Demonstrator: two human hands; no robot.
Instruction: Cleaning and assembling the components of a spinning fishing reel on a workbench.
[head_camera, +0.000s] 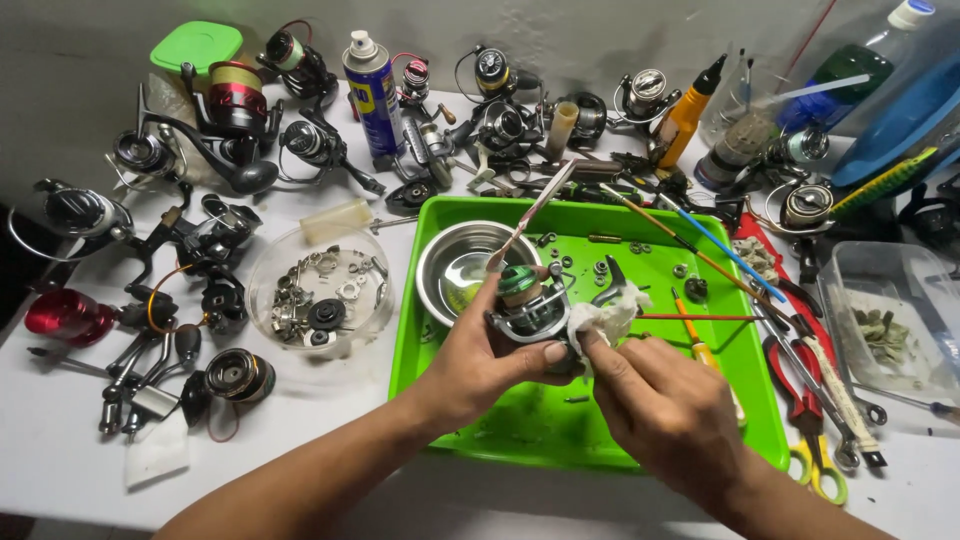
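Note:
Over a green plastic tray (665, 415), my left hand (478, 362) grips a fishing reel part (528, 305) with a green spool and silver body. My right hand (665, 408) presses a crumpled white tissue (606, 312) against the reel's right side, pinching it with thumb and fingers. A long thin brush handle (532, 210) rises from beside the reel, slanting up to the right. In the tray behind the reel sits a round steel bowl (462, 262), with small washers and screws (600, 268) scattered next to it.
A clear round dish (322, 292) of small metal parts stands left of the tray. Several fishing reels (215, 235) crowd the left and back. A blue spray can (372, 92), orange oil bottle (688, 112), brushes, screwdriver (706, 352), pliers and scissors (818, 470) lie around; a clear box (888, 305) sits right.

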